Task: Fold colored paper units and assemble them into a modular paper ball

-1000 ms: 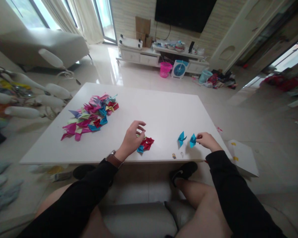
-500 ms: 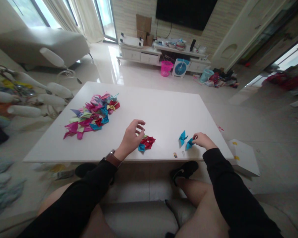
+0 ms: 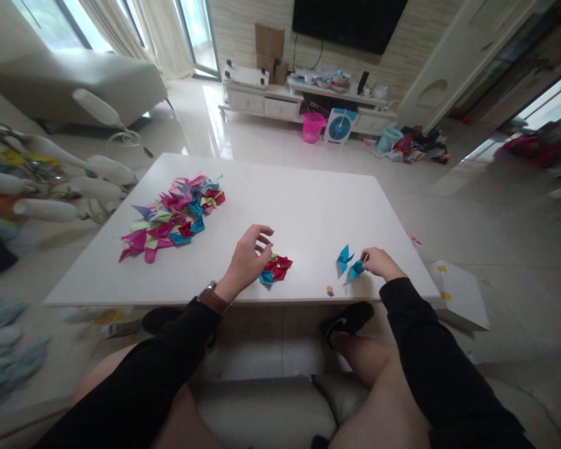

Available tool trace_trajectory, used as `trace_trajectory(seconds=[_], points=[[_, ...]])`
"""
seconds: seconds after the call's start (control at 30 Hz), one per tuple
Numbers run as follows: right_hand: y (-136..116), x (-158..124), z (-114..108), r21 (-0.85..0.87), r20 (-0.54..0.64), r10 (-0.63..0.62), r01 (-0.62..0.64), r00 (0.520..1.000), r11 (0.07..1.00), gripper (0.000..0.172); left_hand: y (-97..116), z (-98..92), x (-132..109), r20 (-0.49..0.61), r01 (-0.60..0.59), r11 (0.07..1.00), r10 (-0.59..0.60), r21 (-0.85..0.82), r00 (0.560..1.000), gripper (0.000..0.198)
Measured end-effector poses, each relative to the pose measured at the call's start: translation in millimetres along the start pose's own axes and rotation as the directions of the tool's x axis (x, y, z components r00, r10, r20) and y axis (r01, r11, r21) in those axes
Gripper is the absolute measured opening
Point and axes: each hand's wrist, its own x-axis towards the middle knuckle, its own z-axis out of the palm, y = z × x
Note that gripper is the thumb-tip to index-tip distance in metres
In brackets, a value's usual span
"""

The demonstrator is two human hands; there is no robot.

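Compared to a second ago, the small bright-blue folded-paper piece [image 3: 356,270] in my right hand [image 3: 380,262] has shifted left, so it's now just beside a matching blue paper piece with pointed wings [image 3: 343,259]. Biggest stuff first: it's all on or over a long white smooth-topped table [image 3: 303,212], with a heap of pink, purple, green, red and blue folded paper [image 3: 166,221] way over left, probably to keep it out of my way. Left hand [image 3: 250,254] is loosely curled, thumb and fingers apart, by a little red, blue and pale-green paper cluster [image 3: 279,269]; can't tell if it's touching. Right thumb and fingertips pinch just the piece's right edge, I guess because thin paper crumples easily. Tiniest: a flat yellow-and-blue charm [image 3: 330,291] and a thin pale bit [image 3: 345,288], near the front edge, likely for easy reach.
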Motion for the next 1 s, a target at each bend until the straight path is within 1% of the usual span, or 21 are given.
trace_trajectory(seconds=[0.57,0.8,1.0], points=[[-11,-5,-6,0.004,-0.08,-0.004,0.004,0.997,1.0,0.022,1,1.3,0,0.003,0.013,1.0,-0.013,0.009,1.0,0.024],[-14,-6,-4,0.007,-0.08,-0.007,0.007,0.997,1.0,0.018,0,1.3,0,0.009,0.015,1.0,-0.015,0.011,1.0,0.024],[-16,-11,-9,0.005,-0.098,0.014,-0.013,0.995,1.0,0.016,0,1.3,0,0.016,0.024,1.0,-0.024,0.008,1.0,0.024]])
